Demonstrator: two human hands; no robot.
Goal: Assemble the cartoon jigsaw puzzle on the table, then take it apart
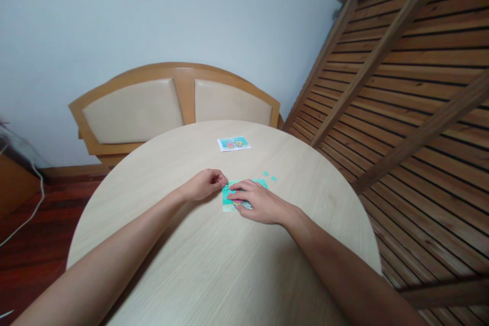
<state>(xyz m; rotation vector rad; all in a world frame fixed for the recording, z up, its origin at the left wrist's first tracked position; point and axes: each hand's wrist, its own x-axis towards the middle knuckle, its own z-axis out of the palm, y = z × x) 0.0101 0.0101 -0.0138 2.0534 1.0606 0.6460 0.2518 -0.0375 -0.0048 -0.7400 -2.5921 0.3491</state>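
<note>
A small teal jigsaw puzzle [229, 202] lies near the middle of the round wooden table [191, 265]. My right hand [256, 202] rests flat on top of it, fingers stretched out and pressing down. My left hand [204, 184] sits at the puzzle's left edge, fingers curled into a pinch at the puzzle's corner; what they hold is too small to see. Two loose teal pieces [269, 177] lie just beyond the puzzle, to the right.
A small picture card [234, 143] lies farther back on the table. A wooden bench with two padded back panels [171, 104] stands behind the table. A slatted wooden frame [412, 86] leans at the right. A cable [32, 204] hangs at the left.
</note>
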